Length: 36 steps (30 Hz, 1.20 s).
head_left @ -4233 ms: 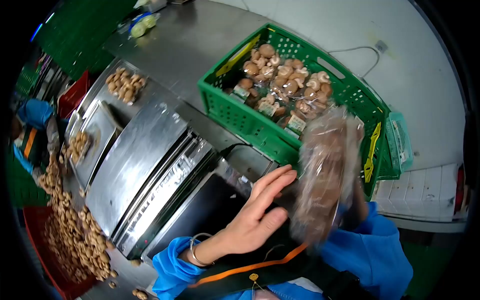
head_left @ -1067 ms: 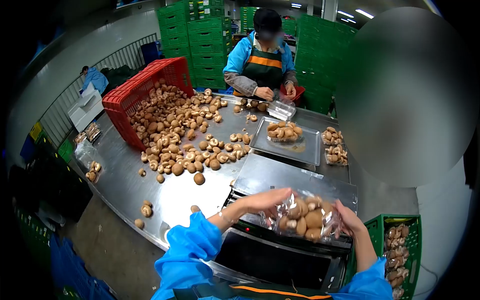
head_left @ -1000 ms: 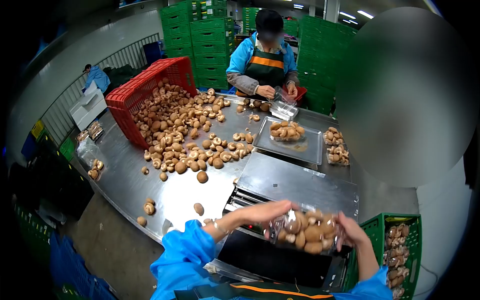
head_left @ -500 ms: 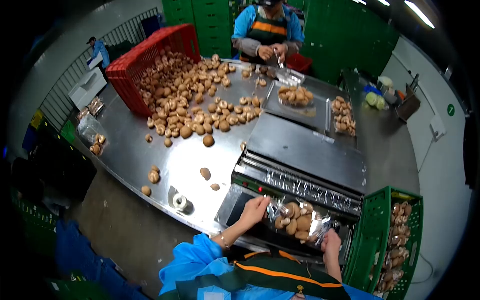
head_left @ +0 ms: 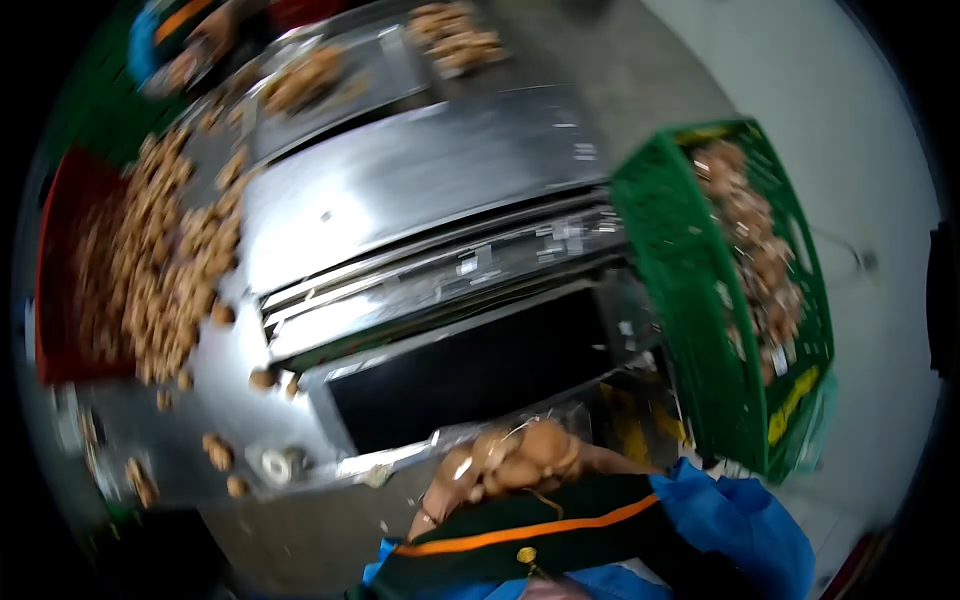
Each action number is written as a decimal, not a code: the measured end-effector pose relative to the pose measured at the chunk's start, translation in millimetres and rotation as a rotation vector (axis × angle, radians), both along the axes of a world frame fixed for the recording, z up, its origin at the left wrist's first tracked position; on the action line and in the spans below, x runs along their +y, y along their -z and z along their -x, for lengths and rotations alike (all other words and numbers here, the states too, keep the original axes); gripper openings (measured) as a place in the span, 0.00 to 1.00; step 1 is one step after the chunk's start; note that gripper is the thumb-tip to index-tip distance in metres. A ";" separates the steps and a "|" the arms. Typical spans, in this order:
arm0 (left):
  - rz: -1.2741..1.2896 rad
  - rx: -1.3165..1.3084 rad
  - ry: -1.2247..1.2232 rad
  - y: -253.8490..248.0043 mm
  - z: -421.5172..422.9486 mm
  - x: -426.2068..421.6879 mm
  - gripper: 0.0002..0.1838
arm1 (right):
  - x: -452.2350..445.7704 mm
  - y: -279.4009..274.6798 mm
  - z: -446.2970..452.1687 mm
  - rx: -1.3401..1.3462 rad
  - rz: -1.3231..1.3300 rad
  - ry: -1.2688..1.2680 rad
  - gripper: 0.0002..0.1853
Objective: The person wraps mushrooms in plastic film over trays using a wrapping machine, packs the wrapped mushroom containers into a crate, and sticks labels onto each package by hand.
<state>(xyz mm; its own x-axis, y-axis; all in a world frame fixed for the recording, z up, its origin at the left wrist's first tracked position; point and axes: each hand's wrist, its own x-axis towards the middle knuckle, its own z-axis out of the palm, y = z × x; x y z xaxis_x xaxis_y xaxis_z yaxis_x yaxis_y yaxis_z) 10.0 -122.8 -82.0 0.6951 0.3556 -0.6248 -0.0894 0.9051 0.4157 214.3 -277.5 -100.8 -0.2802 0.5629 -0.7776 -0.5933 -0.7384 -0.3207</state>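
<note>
The glossy, film-wrapped brown mushroom pack (head_left: 520, 458) has been drawn from the black plate (head_left: 475, 370) to the apron (head_left: 545, 512), held by left hand (head_left: 443, 492) and right hand (head_left: 597, 460); fingers' spread unclear.

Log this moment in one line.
left hand, right hand: holding mushroom pack | location: before apron | green crate: wrapped mushrooms inside

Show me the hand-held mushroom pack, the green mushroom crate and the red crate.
Hand-held mushroom pack (head_left: 518, 460): head view, mushrooms near its middle.
Green mushroom crate (head_left: 685, 280): head view, long left wall.
Red crate (head_left: 58, 285): head view, left-hand side wall.
</note>
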 end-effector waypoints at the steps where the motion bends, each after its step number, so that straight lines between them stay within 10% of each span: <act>1: -0.036 -0.072 0.028 -15.9 -15.1 5.3 0.13 | 0.3 -19.0 -1.9 0.074 -0.074 0.054 0.22; 6: -0.565 -0.306 0.266 -94.2 -126.5 10.5 0.15 | 17.7 -106.3 -38.9 -0.042 -0.711 0.436 0.31; 9: -1.108 -0.402 0.405 -130.3 -185.4 7.5 0.16 | -6.0 -135.7 -102.6 -0.397 -0.600 1.007 0.33; 11: -1.078 -0.504 0.605 -144.2 -206.2 15.3 0.18 | -51.5 -145.6 -181.6 -0.584 -0.739 1.303 0.35; 12: -1.004 -0.540 0.733 -149.7 -213.6 21.1 0.20 | -85.6 -158.3 -230.4 -0.252 -0.966 1.229 0.35; 14: -1.141 -0.337 0.670 -142.0 -218.6 26.9 0.15 | -152.5 -174.7 -299.1 -0.813 -0.487 1.441 0.31; 23: -1.248 0.171 0.465 -109.6 -227.2 62.0 0.09 | -291.9 -65.6 -447.1 -1.853 1.023 1.075 0.36; 25: -1.282 0.233 0.418 -108.0 -217.5 76.1 0.09 | -268.1 -62.0 -416.9 -2.584 1.036 0.519 0.34; 26: -1.306 0.297 0.370 -108.3 -205.2 82.8 0.10 | -209.3 -101.5 -379.8 -2.436 1.196 0.293 0.29; 28: -1.244 0.342 0.235 -107.9 -193.7 96.3 0.08 | -227.8 -57.6 -380.0 -2.679 0.854 0.122 0.21; 29: -1.295 0.381 0.218 -105.3 -188.1 104.6 0.08 | -244.6 -42.4 -386.0 -2.304 0.832 -0.193 0.19; 31: -1.344 0.418 0.180 -103.7 -172.9 116.2 0.07 | -302.6 15.3 -428.3 -2.717 0.862 -0.225 0.19; 32: -1.350 0.406 0.160 -101.7 -166.1 122.9 0.07 | -310.4 12.7 -439.9 -2.447 0.850 0.148 0.19; 33: -1.378 0.457 0.178 -110.5 -159.3 125.6 0.07 | -302.9 -12.1 -451.8 -2.133 1.220 -0.392 0.21; 34: -1.480 0.466 0.204 -111.8 -148.1 133.6 0.07 | -262.0 -32.9 -442.8 -2.597 1.334 -0.620 0.23; 36: -1.481 0.552 0.118 -109.5 -123.7 143.2 0.07 | -186.1 -61.1 -508.7 -2.780 0.569 -0.041 0.23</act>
